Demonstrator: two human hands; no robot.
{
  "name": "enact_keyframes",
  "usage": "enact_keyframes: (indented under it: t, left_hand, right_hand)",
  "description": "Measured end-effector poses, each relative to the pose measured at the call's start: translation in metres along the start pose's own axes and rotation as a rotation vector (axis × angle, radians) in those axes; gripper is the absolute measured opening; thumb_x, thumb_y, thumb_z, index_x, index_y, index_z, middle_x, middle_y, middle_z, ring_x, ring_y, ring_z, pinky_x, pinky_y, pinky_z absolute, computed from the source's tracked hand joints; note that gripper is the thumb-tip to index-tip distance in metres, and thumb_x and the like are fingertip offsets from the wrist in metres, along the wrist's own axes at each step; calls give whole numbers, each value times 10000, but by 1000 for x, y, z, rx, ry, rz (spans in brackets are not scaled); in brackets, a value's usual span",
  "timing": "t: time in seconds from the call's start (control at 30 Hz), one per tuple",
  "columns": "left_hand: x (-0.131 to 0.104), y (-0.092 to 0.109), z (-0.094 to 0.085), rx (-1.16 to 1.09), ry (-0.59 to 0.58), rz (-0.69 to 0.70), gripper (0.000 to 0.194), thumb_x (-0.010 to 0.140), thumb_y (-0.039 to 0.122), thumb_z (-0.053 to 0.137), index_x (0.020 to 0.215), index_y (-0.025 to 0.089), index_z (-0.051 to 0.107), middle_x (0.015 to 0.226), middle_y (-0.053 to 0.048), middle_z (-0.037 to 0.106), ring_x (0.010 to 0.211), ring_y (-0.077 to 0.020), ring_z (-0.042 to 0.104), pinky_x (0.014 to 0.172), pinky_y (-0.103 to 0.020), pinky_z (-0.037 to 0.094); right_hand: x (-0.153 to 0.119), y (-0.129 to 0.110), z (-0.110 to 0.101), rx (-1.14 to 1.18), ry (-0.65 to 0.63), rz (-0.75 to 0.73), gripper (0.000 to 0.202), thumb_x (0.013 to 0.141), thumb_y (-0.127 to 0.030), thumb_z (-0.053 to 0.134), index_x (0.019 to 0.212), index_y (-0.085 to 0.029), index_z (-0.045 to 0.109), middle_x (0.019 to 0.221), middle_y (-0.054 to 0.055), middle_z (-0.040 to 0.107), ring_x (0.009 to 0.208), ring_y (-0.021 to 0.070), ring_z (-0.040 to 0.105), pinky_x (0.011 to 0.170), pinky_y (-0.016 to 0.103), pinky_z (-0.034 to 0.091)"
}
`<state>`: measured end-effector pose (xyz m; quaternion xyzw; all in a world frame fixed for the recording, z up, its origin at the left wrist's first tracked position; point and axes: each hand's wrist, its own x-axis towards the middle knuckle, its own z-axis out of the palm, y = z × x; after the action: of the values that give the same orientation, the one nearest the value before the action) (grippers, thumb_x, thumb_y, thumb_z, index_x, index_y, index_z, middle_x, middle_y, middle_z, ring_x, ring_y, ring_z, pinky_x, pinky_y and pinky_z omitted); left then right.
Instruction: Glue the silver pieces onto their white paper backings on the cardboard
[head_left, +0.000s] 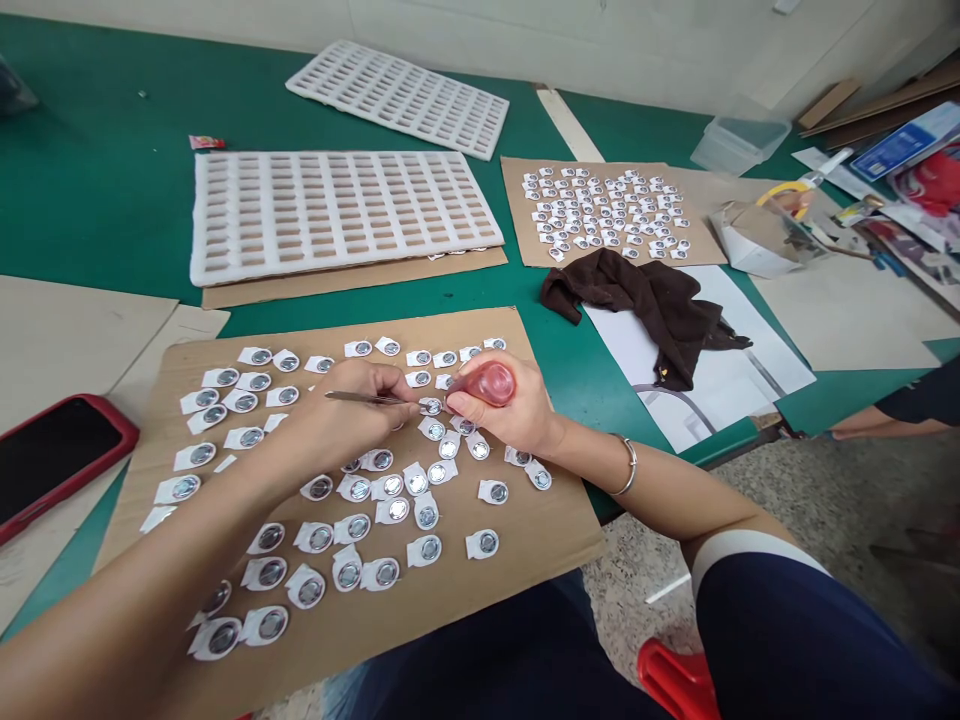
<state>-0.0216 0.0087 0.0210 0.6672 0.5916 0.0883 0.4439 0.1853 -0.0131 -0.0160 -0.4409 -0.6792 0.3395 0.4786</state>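
My left hand is closed around a pair of metal tweezers, whose tips reach one small round silver piece on a white tab. In my right hand I grip a reddish squeeze bottle, its narrow end pointing left toward that same piece. Whether the bottle touches the piece I cannot tell. Several more silver pieces on white tabs lie spread over the brown cardboard sheet under my hands. My left hand and forearm hide some of them.
White slotted foam trays lie behind the cardboard. A second cardboard sheet with many similar pieces is at the back right, near a dark brown cloth on white paper. A red-cased phone lies at left; a clear plastic box stands far right.
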Motion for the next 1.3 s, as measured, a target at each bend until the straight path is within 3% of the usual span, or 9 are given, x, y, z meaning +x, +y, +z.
enact_keyframes:
  t: [0.77, 1.3]
  left_hand:
    - [-1, 3, -1, -23, 4, -34, 112, 685, 325, 665, 680, 215, 677, 524, 9, 583, 427, -106, 450, 365, -219, 317]
    - [0, 0, -2, -20, -15, 17, 155, 715, 333, 657, 718, 182, 693, 546, 11, 573, 461, -105, 455, 401, -215, 309]
  right_hand:
    - [2, -4, 1, -6, 9, 11, 272, 716, -446, 745, 796, -226, 608, 784, 16, 707, 733, 161, 670, 709, 324, 556]
    - [1, -2, 4, 49, 0, -62, 235, 718, -334, 775, 850, -210, 626, 812, 24, 704, 748, 154, 670, 726, 317, 554]
